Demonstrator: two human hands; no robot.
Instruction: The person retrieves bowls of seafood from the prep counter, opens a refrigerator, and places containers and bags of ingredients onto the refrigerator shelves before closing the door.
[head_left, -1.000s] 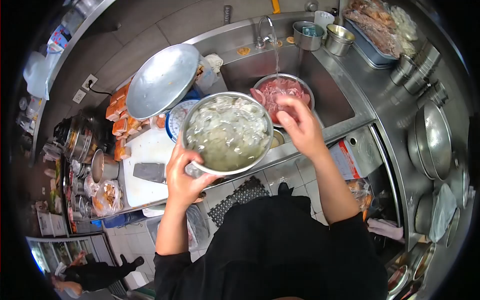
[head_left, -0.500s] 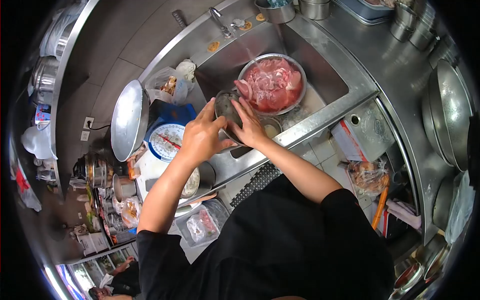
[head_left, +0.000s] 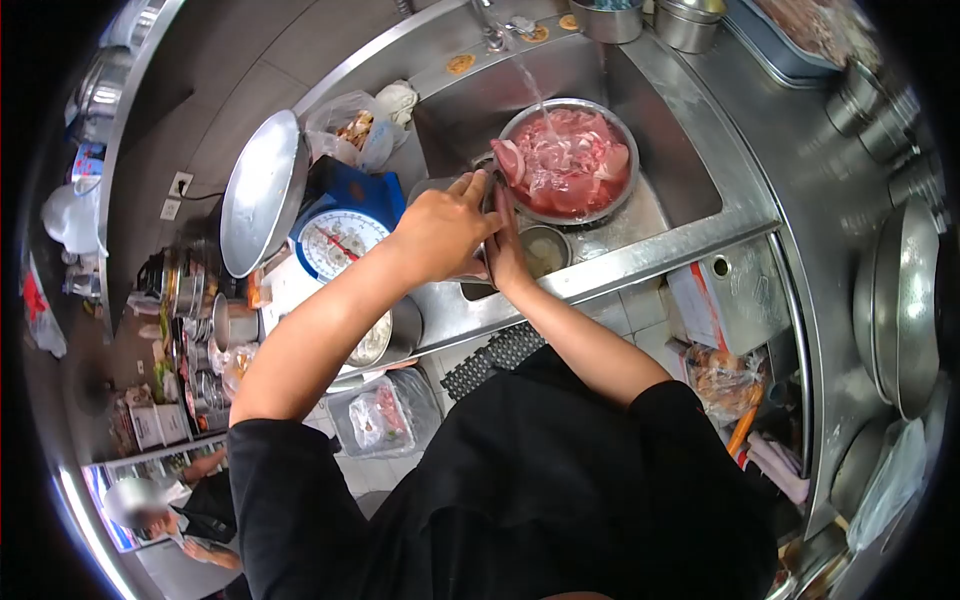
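In the head view my left hand [head_left: 445, 235] and my right hand [head_left: 510, 248] are over the left front part of the sink. Between them is a dark grey, round, dish-like thing [head_left: 489, 225], turned nearly edge-on. The left fingers curl over its upper side and the right palm lies flat against its other side. Its exact kind is unclear, as my hands hide most of it. Just beyond is a steel bowl [head_left: 630, 190] of raw meat [head_left: 570, 160] in reddish water. Tap water [head_left: 533, 78] runs into it. A small metal bowl [head_left: 546, 250] stands near my right wrist.
A blue dial scale [head_left: 345, 243] with a large metal pan [head_left: 262, 195] is left of the sink [head_left: 660, 110]. Behind them lies a plastic bag of scraps [head_left: 352, 130]. Steel pots [head_left: 690, 25] and large woks [head_left: 905, 310] line the right counter. Another person [head_left: 190, 520] is at lower left.
The dish-like thing has turned from showing its broad face to nearly edge-on between my hands. My left hand has shifted right. The whole view has swung slightly.
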